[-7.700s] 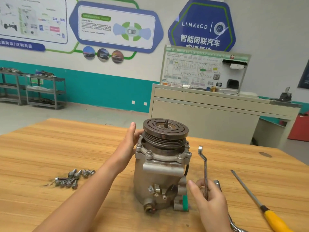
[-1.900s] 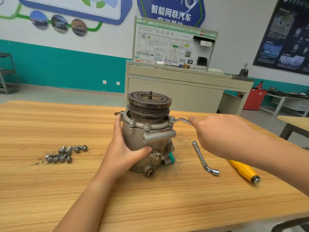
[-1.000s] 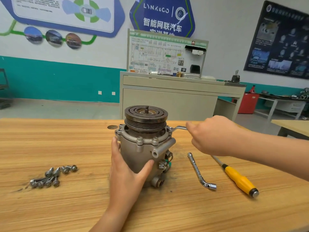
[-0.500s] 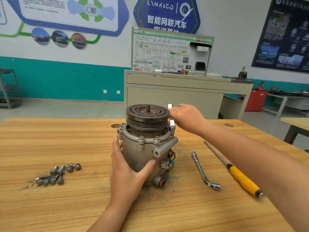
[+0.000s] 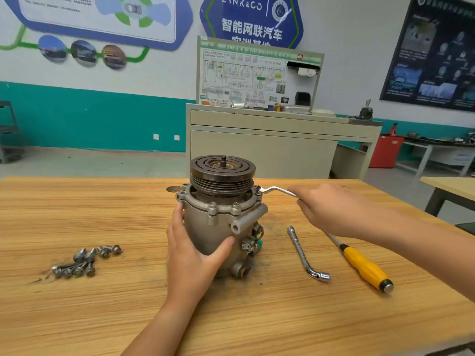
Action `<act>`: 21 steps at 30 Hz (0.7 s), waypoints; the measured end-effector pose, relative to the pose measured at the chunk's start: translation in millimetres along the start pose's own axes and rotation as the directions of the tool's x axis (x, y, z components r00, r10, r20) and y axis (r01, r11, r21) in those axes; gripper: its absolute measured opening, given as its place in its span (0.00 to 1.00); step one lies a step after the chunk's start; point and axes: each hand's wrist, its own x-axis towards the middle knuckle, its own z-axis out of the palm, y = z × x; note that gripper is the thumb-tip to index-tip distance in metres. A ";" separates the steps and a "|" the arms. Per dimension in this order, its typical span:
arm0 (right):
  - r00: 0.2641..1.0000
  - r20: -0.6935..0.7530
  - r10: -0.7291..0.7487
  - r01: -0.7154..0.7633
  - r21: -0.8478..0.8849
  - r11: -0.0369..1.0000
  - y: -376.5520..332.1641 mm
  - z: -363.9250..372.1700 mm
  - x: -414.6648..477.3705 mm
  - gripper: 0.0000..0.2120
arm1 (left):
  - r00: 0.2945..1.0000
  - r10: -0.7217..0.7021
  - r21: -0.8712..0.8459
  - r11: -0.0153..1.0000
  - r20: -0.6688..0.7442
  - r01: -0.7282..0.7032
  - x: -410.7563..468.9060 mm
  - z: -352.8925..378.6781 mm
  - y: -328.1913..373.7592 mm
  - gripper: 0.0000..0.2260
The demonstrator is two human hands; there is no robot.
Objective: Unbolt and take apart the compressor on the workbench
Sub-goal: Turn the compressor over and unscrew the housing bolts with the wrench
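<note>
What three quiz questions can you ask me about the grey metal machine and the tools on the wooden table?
1. True or false: the left hand grips the grey metal compressor.
2. Which tool does the right hand hold? A) red hammer B) bent silver wrench C) blue pliers
3. Fill in: the loose silver bolts lie on the wooden workbench, to the person's ____ of the compressor.

Key: 1 true; 2 B; 3 left.

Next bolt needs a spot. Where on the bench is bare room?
Bare wood lies between the loose bolts and the compressor, and along the near edge of the workbench. The compressor's right side is crowded: socket wrench, screwdriver and the right hand gripping a bent wrench.
</note>
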 end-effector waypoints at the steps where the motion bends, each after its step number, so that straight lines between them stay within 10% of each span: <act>1: 1.000 0.013 0.006 -0.005 -0.061 0.998 -2.9 -3.7 -0.8 0.17 | 1.000 -0.001 -0.001 1.000 -0.001 0.001 -0.1 -0.1 -0.2 0.48; 7: 0.997 0.066 -0.043 0.068 -0.457 0.887 -33.3 -23.9 -3.1 0.18 | 1.000 -0.005 -0.002 1.000 -0.008 0.005 -0.2 0.5 1.9 0.49; 16: 0.981 -0.019 -0.194 0.173 -0.375 0.911 31.0 4.7 41.3 0.12 | 1.000 -0.017 0.015 1.000 0.008 0.017 -1.0 -0.8 5.4 0.49; 21: 0.890 -0.293 -0.349 0.290 -0.227 0.930 7.1 34.1 101.1 0.15 | 1.000 -0.015 0.041 0.999 0.002 0.014 -0.8 -3.0 7.5 0.49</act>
